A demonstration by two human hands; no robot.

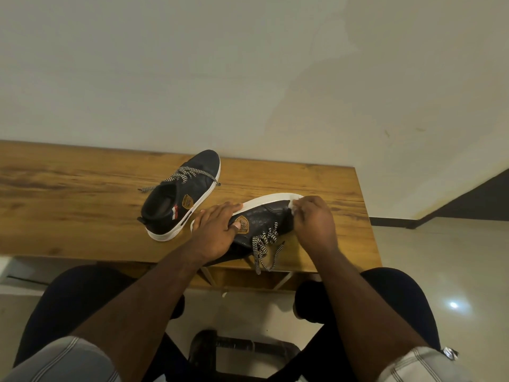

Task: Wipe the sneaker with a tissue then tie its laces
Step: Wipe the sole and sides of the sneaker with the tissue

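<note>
The dark quilted sneaker with a white rubber sole (264, 216) lies tipped on its side near the front edge of the wooden desk (82, 183), its sole facing away from the person. Its long axis runs from about eight o'clock at the heel to two o'clock at the toe. The left hand (217, 227) lies over the heel end, fingers fairly straight along the sole rim and thumb pressed on the upper beside the tan badge, steadying the shoe. The right hand (314, 219) sits at the toe end with its fingers curled round a small crumpled white tissue (292, 205), which touches the shoe where upper meets sole. So the wiping hand is already at the far tip, and the unwiped length lies back toward eight o'clock, towards the left hand.

The black-and-white checked laces (265, 245) hang loose, their ends trailing over the desk's front edge; they look untied, so tying is yet to come.

A second matching dark sneaker (181, 197) stands upright at about ten o'clock from the first, near but apart. Open desk lies at three o'clock, before the right edge; very little at six.
</note>
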